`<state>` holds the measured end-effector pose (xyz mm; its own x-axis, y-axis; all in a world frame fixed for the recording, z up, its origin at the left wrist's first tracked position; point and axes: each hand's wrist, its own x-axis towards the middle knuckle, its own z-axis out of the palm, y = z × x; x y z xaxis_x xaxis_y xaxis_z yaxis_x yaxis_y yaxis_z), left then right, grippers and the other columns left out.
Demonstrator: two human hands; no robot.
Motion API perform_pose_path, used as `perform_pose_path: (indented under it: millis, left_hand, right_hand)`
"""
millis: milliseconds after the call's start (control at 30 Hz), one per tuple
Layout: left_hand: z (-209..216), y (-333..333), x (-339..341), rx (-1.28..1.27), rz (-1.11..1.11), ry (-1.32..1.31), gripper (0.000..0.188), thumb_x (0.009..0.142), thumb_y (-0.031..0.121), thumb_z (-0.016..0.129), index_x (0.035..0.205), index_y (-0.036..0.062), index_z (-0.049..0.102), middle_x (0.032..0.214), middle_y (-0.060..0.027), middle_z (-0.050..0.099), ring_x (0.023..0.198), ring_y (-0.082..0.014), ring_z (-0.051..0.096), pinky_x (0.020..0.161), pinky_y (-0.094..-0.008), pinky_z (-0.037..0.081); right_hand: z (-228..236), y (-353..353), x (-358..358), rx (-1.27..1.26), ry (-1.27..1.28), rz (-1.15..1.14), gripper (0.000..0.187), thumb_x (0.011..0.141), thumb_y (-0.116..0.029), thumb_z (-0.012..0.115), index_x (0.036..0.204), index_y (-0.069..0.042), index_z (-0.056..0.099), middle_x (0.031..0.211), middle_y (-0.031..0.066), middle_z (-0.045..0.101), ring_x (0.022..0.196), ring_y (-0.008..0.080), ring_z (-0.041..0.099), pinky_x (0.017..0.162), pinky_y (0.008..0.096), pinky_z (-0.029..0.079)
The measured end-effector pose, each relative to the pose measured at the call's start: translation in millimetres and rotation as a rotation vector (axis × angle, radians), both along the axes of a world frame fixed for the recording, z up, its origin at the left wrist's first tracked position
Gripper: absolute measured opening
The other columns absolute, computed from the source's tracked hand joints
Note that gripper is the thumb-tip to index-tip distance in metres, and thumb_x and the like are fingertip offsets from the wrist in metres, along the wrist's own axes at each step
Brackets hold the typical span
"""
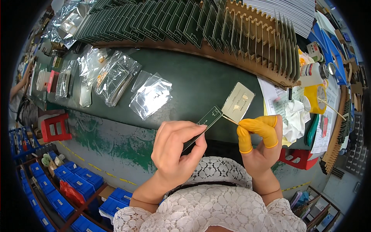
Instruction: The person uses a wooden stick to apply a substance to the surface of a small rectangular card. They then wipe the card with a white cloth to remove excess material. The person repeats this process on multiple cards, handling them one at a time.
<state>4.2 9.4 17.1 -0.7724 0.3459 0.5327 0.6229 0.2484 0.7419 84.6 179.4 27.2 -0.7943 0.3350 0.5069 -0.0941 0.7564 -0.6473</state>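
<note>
Green circuit board (pixel 213 114): it's in the air over the near side of the desk (pixel 185 73), slanted, pinched along its edges by the fingers of our left hand (pixel 174 149). Our right hand (pixel 262 141) has thumb and index pressed together on a thin stick (pixel 230 119), yellow covers on those fingers; the stick's tip meets the board's upper corner in view.

To do this well, we'd say: grip by the edges only, brace the board so the corner doesn't dip, steer the stick with small finger moves, light pressure, bare skin off the board's face. Pale card (pixel 240 98) with small tan dabs lies just beyond the tip, so we'd mind the board's corner there.

Farther out: clear plastic bags (pixel 150 98) to the left, crumpled white cloth (pixel 294 120) to the right, slotted cardboard rack (pixel 232 62) of upright boards at the back.

Hard to tell: whether the tip truly touches or just overlaps the corner; what the dabs are. Our left fingers hide the board's lower end, the underside is out of sight, and the stick's other end is lost behind the right fingers.
</note>
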Motion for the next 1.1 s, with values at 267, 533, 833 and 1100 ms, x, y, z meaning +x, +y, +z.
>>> perform_pose_path:
  millis: [267,533,833,1100]
  left_hand:
    - [0.1,-0.1,-0.1,-0.002,0.0,0.016,0.032,0.067,-0.011,0.074,0.096,0.0014,0.069,0.087,-0.0093,0.067,0.075,-0.0235,0.062,0.065,-0.0312,0.048]
    - [-0.4,-0.8,-0.9,-0.004,-0.005,0.026,0.034,0.066,-0.011,0.074,0.097,0.0014,0.068,0.088,-0.0094,0.067,0.075,-0.0239,0.061,0.065,-0.0316,0.048]
    - [0.0,-1.3,-1.0,-0.017,-0.004,0.053,0.036,0.066,-0.011,0.074,0.098,0.0018,0.068,0.09,-0.0092,0.067,0.075,-0.0241,0.061,0.065,-0.0318,0.048]
    - [-0.5,-1.7,-0.3,-0.017,0.002,0.048,0.035,0.066,-0.011,0.074,0.098,0.0018,0.068,0.09,-0.009,0.067,0.076,-0.0239,0.062,0.065,-0.0317,0.048]
  right_hand:
    - [-0.2,-0.8,-0.4,0.004,-0.004,0.009,0.029,0.072,-0.003,0.081,0.098,-0.008,0.069,0.087,0.006,0.059,0.076,0.0238,0.051,0.067,0.0333,0.038]
    - [2.9,-2.5,-2.2,0.009,0.016,0.008,0.029,0.071,-0.002,0.082,0.096,-0.008,0.07,0.086,0.006,0.059,0.076,0.0235,0.051,0.066,0.0324,0.038]
    - [1.0,-2.0,-1.4,0.007,0.013,-0.003,0.029,0.071,-0.002,0.082,0.097,-0.007,0.07,0.086,0.0061,0.059,0.076,0.0236,0.051,0.066,0.0325,0.038]
    - [1.7,-2.8,-0.6,-0.004,-0.006,-0.009,0.028,0.071,-0.002,0.081,0.096,-0.007,0.07,0.086,0.006,0.059,0.076,0.0237,0.051,0.066,0.0327,0.038]
